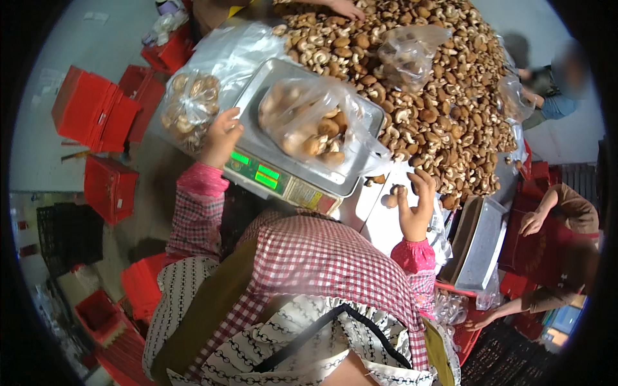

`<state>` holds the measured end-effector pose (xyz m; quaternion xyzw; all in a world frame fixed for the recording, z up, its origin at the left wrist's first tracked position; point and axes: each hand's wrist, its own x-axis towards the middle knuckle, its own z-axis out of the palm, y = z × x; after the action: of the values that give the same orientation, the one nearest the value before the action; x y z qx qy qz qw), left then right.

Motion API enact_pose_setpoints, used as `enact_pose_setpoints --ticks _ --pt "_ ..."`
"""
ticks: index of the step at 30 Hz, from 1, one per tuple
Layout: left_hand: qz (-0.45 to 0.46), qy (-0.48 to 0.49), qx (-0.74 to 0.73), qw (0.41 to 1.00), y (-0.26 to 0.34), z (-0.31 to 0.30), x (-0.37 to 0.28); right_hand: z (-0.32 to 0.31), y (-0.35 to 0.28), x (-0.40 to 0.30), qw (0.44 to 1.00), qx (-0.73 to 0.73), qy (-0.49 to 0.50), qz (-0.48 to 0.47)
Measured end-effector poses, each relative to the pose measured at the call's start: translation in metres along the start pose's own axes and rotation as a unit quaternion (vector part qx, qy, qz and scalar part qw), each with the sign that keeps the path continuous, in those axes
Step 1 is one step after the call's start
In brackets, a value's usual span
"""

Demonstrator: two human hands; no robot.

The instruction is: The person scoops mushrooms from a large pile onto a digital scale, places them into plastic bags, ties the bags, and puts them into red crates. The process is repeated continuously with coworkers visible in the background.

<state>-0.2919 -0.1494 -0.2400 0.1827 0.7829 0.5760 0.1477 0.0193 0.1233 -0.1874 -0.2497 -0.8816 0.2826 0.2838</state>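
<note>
A clear plastic bag of shiitake mushrooms (328,128) sits on the metal pan (251,140) of a digital scale, its loose mouth trailing right. My left hand (222,137) is at the pan's left edge with nothing visible in it; contact with the edge cannot be told. Beside it stands a knotted bag of mushrooms (189,106). Green displays (266,176) are lit on the scale's front. My right hand (417,205), thumb and fingers apart, is right of the scale over a white surface (386,227). A loose mushroom (392,198) lies close to its thumb.
A large heap of loose mushrooms (434,116) covers the table behind the scale, with another plastic bag (410,53) on it. Co-workers' hands (347,8) are around the table. Red crates (84,108) stand at left. A metal tray (480,243) is at right.
</note>
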Motion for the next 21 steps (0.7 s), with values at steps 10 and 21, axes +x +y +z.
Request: enact_pose_setpoints --ticks 10,21 --pt "0.046 0.121 0.009 0.992 0.033 -0.1 -0.06 -0.002 0.044 0.008 0.997 0.045 0.001 0.058" --pt "0.359 0.113 0.271 0.886 0.147 0.087 -0.049 0.041 -0.113 0.049 0.975 -0.092 -0.024 -0.2"
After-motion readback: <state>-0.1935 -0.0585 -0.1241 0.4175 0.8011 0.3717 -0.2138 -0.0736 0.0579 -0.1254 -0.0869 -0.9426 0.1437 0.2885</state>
